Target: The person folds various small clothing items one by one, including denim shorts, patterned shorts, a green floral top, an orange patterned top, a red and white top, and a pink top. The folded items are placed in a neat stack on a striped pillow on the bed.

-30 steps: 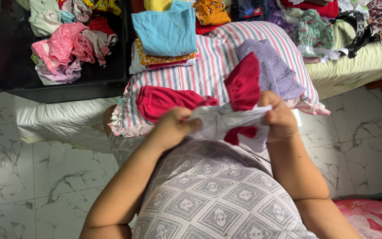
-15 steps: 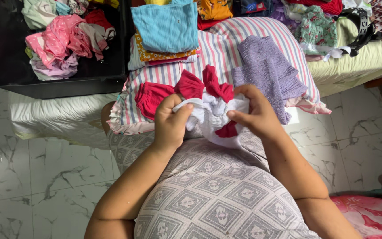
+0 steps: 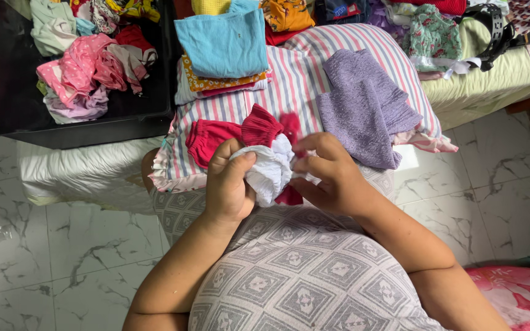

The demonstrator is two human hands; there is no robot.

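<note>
Head view, looking down: small white and red cloth garment (image 3: 272,171), bunched into a soft wad, held between both hands just in front of the grey patterned dress (image 3: 289,270); left hand (image 3: 228,184) curled closed round the white gathered part on the left, thumb pressed over the top; right hand (image 3: 329,175) closed on the right side, fingers pinching a fold, red trim peeking out below and above; both hands touching the garment, nearly meeting across it.

Likely very light and limp; thin fabric, no stiffness, sure to sag and unfold once released; not slippery, not fragile; best taken by the elastic gathered edge or a seam, pinched with fingertips rather than gripped whole; two-handed hold judged sensible for keeping folds in place.

Just beyond the hands, on the striped pink, white and blue pillow (image 3: 302,79): red ruffled cloth piece (image 3: 216,138) to the left, touching or almost touching the held garment, hard to tell which; folded lilac knitted top (image 3: 363,104) to the right; folded light blue ribbed top (image 3: 225,43) on a small stack at the far side; far left, black tray (image 3: 13,98) with a heap of pink and mixed clothes (image 3: 87,67); more loose clothing along the far right edge.
</note>
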